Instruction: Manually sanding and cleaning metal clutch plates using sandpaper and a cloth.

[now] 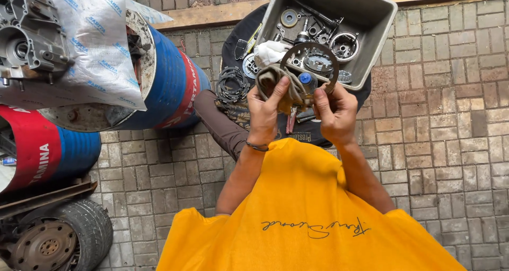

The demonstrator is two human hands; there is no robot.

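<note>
Nearest the camera, both hands meet over brick paving: the left hand (266,107) pinches a greasy rag (275,80), the right hand (335,109) pinches a round metal ring plate (313,53) at its five o'clock edge. At twelve o'clock beyond sits a grey parts tray (371,35); at nine o'clock, blue-and-red drums (169,85).
</note>
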